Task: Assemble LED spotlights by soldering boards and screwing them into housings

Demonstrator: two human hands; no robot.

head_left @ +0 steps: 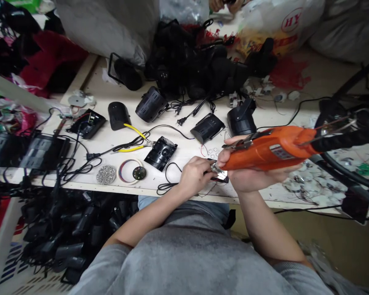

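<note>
My right hand [252, 180] is wrapped round an orange electric screwdriver [264, 149], which lies nearly level with its nose pointing left. My left hand [195, 176] is closed, its fingertips together at the screwdriver's nose, over a black housing part [224, 179] with a white or shiny piece on it. The fingers and the tool hide most of this part. Small round whitish pieces [213, 152] lie just beyond. Left of my left hand is an open black housing half [161, 153], touching pliers with yellow handles [132, 149].
A pile of screws [106, 175] and a tape roll [127, 172] lie near the table's front edge. Several black housings [207, 128] and cords stand behind. White parts [307, 180] are heaped at right. A black hose [350, 137] runs right. Another person's hands [226, 5] show at the top.
</note>
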